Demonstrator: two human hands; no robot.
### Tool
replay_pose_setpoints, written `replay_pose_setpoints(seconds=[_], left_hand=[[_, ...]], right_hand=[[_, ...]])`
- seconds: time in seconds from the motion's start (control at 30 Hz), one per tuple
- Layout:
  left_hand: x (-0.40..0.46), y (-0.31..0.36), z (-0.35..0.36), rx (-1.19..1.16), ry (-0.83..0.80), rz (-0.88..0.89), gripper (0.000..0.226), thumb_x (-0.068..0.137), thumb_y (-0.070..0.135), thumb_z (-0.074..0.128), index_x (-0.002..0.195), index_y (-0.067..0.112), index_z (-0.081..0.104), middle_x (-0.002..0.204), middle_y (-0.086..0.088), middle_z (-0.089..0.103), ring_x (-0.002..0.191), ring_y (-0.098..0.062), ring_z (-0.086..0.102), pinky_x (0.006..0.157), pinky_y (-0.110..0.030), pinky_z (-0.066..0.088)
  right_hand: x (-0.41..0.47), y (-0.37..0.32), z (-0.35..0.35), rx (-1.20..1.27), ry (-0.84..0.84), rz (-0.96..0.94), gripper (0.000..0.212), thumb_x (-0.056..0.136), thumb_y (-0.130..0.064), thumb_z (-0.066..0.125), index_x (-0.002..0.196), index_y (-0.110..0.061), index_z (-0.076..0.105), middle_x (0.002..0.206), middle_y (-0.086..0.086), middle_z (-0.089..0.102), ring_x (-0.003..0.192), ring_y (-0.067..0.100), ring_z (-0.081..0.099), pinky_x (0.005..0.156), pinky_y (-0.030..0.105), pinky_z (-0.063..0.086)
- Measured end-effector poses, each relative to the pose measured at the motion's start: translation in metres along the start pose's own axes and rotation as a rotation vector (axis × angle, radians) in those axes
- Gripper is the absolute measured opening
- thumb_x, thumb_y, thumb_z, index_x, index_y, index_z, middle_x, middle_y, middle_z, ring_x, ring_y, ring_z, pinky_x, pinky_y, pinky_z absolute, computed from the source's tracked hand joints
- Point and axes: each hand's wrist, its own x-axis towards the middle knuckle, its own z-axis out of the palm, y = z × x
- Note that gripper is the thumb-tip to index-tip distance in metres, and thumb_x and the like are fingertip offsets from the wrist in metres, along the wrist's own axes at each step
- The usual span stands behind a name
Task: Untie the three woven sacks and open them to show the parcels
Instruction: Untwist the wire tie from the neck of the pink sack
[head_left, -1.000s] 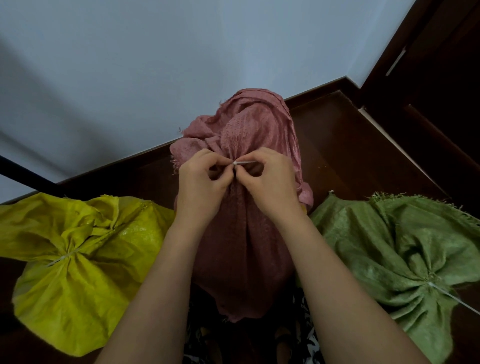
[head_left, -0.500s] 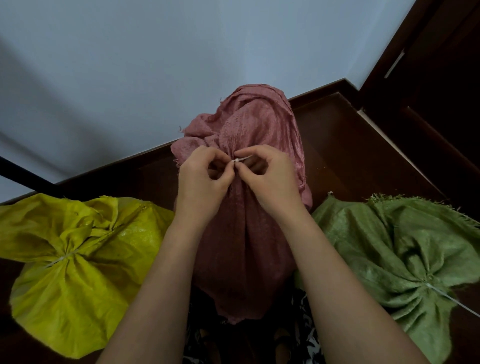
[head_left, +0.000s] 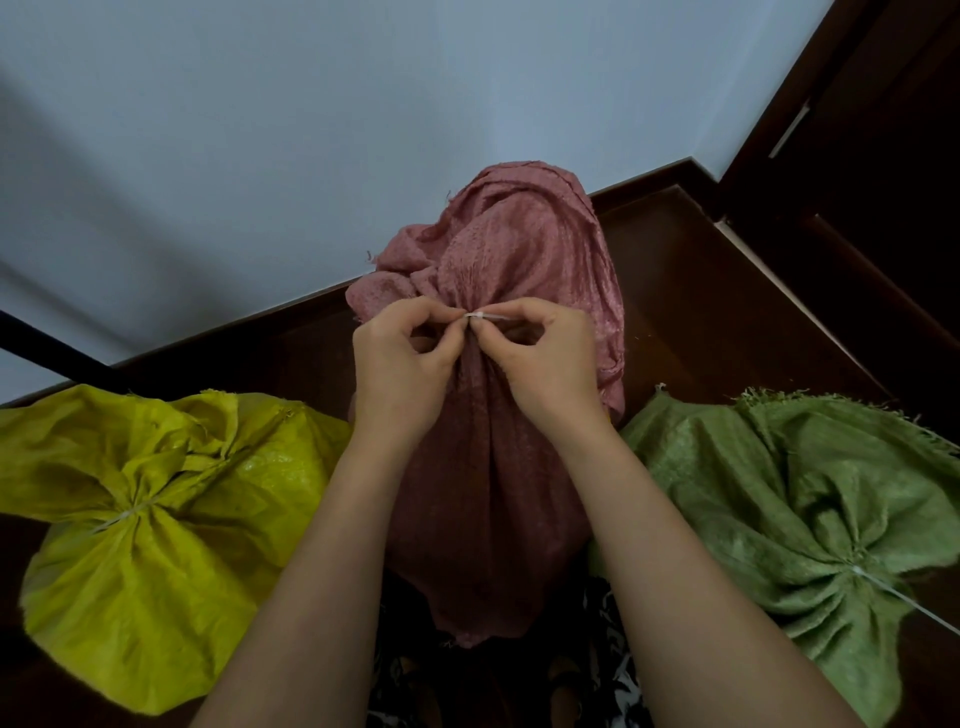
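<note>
A pink woven sack (head_left: 483, 499) stands in the middle, its neck gathered and bound by a white tie (head_left: 483, 316). My left hand (head_left: 402, 374) and my right hand (head_left: 545, 364) both pinch that tie with thumb and forefinger, fingertips almost touching. A yellow sack (head_left: 156, 545) lies at the left, closed by a white tie (head_left: 122, 517). At the right a green sack (head_left: 810, 519) is closed by a white tie (head_left: 878, 584) whose tail runs off to the right. No parcels are visible.
The sacks rest on a dark brown wooden floor (head_left: 727, 322) against a pale wall (head_left: 363, 130). A dark door frame (head_left: 857, 156) rises at the right. A black bar (head_left: 52, 348) crosses the left edge. Black-and-white patterned cloth (head_left: 613, 670) shows at the bottom.
Both hands stay pinched on the pink sack's tie and have shifted slightly upward with it; the white tie now shows more between the fingertips. The view has tilted a little.
</note>
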Motion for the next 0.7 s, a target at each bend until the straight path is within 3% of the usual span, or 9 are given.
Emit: replay_pose_setpoints(seconds=[0.1, 0.17, 0.33, 0.43, 0.57, 0.7], left_hand=[[0.001, 0.003, -0.001, 0.029, 0.007, -0.016, 0.007, 0.082, 0.012, 0.069, 0.085, 0.016, 0.075, 0.072, 0.015, 0.067, 0.068, 0.003, 0.065, 0.067, -0.011, 0.049], [0.001, 0.004, -0.001, 0.024, 0.017, -0.04, 0.007, 0.083, 0.011, 0.068, 0.082, 0.016, 0.072, 0.071, 0.017, 0.065, 0.065, 0.006, 0.062, 0.064, -0.007, 0.046], [0.001, 0.003, 0.004, -0.016, -0.01, -0.094, 0.007, 0.083, 0.015, 0.069, 0.081, 0.018, 0.063, 0.075, 0.012, 0.063, 0.066, 0.005, 0.06, 0.064, -0.008, 0.045], [-0.002, 0.0, 0.009, 0.031, -0.102, -0.134, 0.038, 0.071, 0.028, 0.081, 0.098, 0.024, 0.055, 0.1, 0.003, 0.056, 0.086, -0.004, 0.056, 0.075, -0.013, 0.045], [-0.004, -0.003, 0.014, 0.133, -0.14, -0.17, 0.054, 0.068, 0.026, 0.084, 0.106, 0.025, 0.046, 0.109, 0.002, 0.045, 0.085, 0.0, 0.045, 0.072, 0.0, 0.036], [-0.004, -0.008, 0.019, 0.123, -0.17, -0.216, 0.056, 0.07, 0.024, 0.083, 0.114, 0.019, 0.048, 0.116, 0.001, 0.045, 0.099, -0.009, 0.048, 0.085, -0.016, 0.04]], right_hand=[[0.0, 0.0, -0.002, 0.055, -0.018, 0.057, 0.008, 0.08, -0.011, 0.075, 0.086, -0.014, 0.076, 0.08, -0.003, 0.074, 0.075, 0.006, 0.069, 0.073, 0.02, 0.055], [0.001, 0.001, -0.004, 0.083, -0.031, 0.101, 0.007, 0.081, -0.013, 0.075, 0.086, -0.017, 0.076, 0.082, -0.003, 0.074, 0.078, 0.007, 0.069, 0.075, 0.021, 0.055], [0.004, 0.004, -0.005, 0.133, 0.022, 0.187, 0.003, 0.084, -0.015, 0.072, 0.086, -0.017, 0.073, 0.083, -0.003, 0.073, 0.078, 0.004, 0.067, 0.075, 0.018, 0.054], [0.006, 0.007, -0.002, 0.086, 0.062, 0.183, 0.01, 0.085, -0.015, 0.07, 0.079, -0.023, 0.069, 0.077, -0.005, 0.07, 0.074, 0.005, 0.066, 0.071, 0.023, 0.055], [0.006, 0.009, 0.001, 0.128, 0.113, 0.239, 0.012, 0.089, -0.013, 0.065, 0.08, -0.02, 0.065, 0.075, 0.001, 0.067, 0.07, 0.012, 0.068, 0.068, 0.03, 0.059], [0.006, 0.005, -0.002, 0.162, 0.227, 0.242, 0.004, 0.092, -0.016, 0.061, 0.088, -0.016, 0.062, 0.079, 0.004, 0.065, 0.063, 0.004, 0.064, 0.063, 0.023, 0.057]])
